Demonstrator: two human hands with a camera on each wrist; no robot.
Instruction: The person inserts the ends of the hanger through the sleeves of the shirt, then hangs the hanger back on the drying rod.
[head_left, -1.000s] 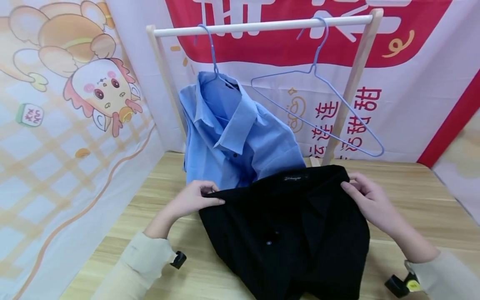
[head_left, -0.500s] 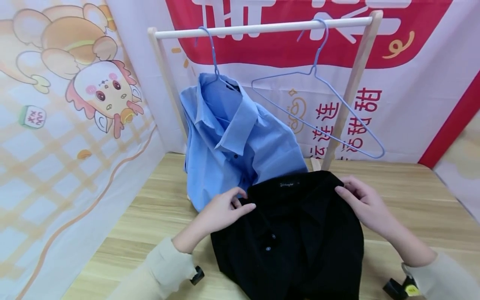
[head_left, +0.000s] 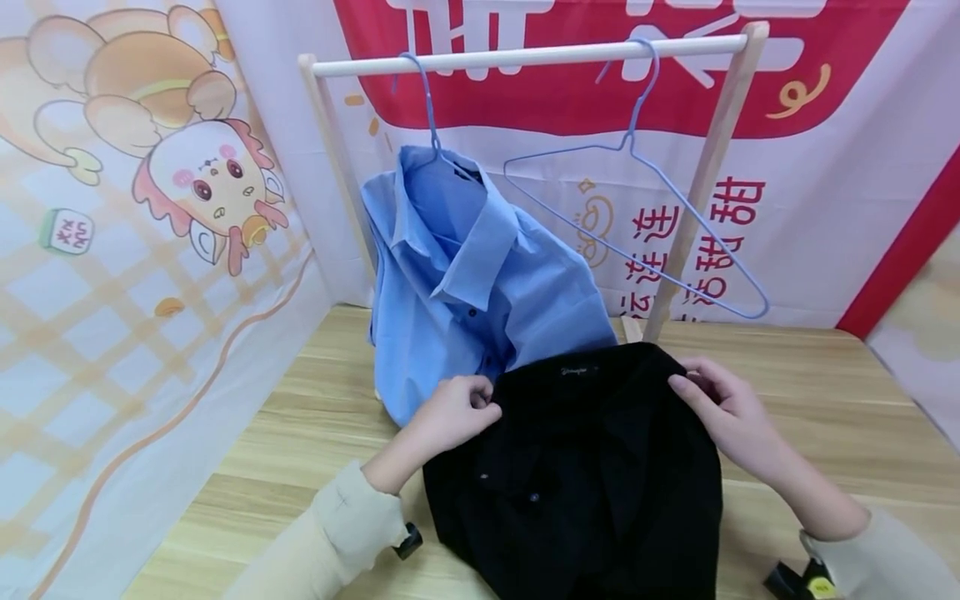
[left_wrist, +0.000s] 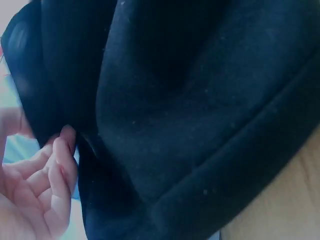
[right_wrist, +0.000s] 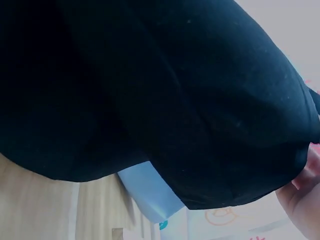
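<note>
A black buttoned shirt (head_left: 570,467) with a label inside its collar is held up by both hands over the wooden table. My left hand (head_left: 456,412) pinches its left edge beside the collar; in the left wrist view the fingers (left_wrist: 62,165) press on a fold of black cloth. On the other side, my right hand (head_left: 731,408) pinches the shirt near the shoulder, thumb in front. Its fingers (right_wrist: 305,175) show at the right edge of the right wrist view. Behind hangs a light blue shirt (head_left: 555,283) on a blue hanger (head_left: 431,108), its lower part hidden by the black one.
A rack with a white rail (head_left: 525,57) and wooden posts stands on the wooden table (head_left: 300,400). A bare blue wire hanger (head_left: 630,142) hangs at its right. Printed cloths (head_left: 112,333) form the left and back walls.
My left hand has moved right and slightly down along the black shirt's edge, from its outer corner to beside the collar. The right hand has shifted slightly left; the black shirt sits a little lower.
</note>
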